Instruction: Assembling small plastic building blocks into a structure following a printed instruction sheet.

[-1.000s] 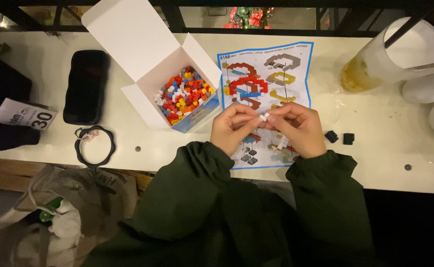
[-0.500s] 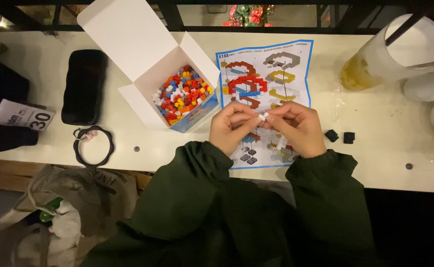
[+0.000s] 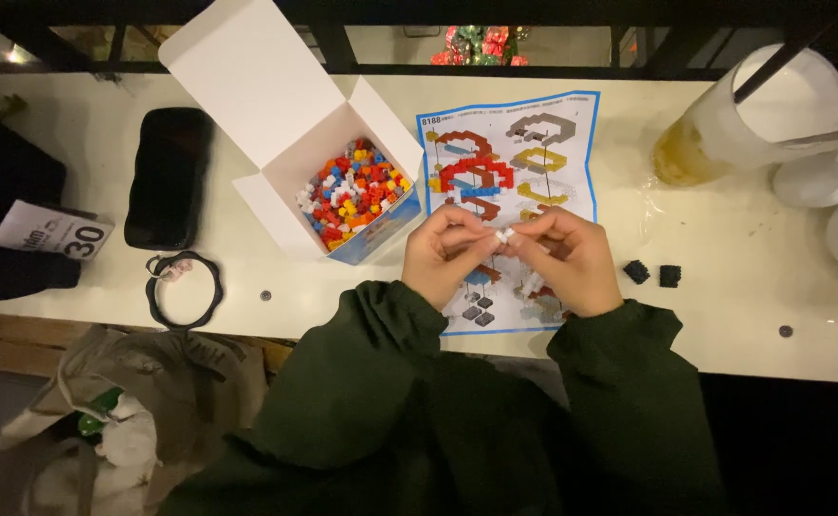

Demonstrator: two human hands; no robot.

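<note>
Over the instruction sheet (image 3: 510,153), our left hand (image 3: 446,256) and right hand (image 3: 562,260) remain together as before, fingertips pinched on a small white brick piece (image 3: 505,234), beside the open box of coloured bricks (image 3: 352,196); assembly continues unchanged.

A white cardboard box (image 3: 319,143) stands open on the pale surface (image 3: 744,258) at about eleven o'clock from the hands, its big lid flap thrown back toward the upper left and its front wall showing blue; inside lies a heap of small red, orange, yellow, white and blue bricks (image 3: 352,191). Just beside it, at its three o'clock, lies a rectangular instruction sheet (image 3: 515,153) with a blue border, printed with red, grey and yellow building diagrams; its lower half is partly hidden under the hands. Far off at nine o'clock, at the surface's left edge, a small white card (image 3: 51,234) with black print lies tilted.
</note>
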